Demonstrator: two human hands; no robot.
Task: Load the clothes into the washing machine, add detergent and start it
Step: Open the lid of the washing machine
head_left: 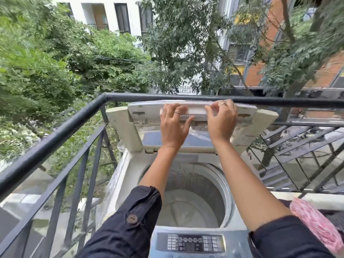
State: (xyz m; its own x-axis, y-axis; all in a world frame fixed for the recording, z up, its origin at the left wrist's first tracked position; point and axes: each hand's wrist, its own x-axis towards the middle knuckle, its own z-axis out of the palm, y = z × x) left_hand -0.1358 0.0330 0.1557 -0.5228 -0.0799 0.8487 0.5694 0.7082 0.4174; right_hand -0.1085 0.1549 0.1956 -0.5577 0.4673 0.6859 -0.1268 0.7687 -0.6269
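Note:
A white top-loading washing machine (pixel 128 175) stands in a balcony corner. Its folding lid (pixel 247 125) is raised upright against the railing. My left hand (pixel 174 123) and my right hand (pixel 221 120) both rest on the lid's top edge, fingers curled over it. The drum (pixel 188 205) below is open and shows only pale lining at the bottom, no clothes. The control panel (pixel 191 243) lies at the near edge. A pink patterned cloth (pixel 316 220) lies at the right, beside the machine.
A black metal railing (pixel 55 135) runs along the left and the far side, close behind the lid. A white ledge (pixel 290 195) lies to the right. Trees and buildings stand beyond.

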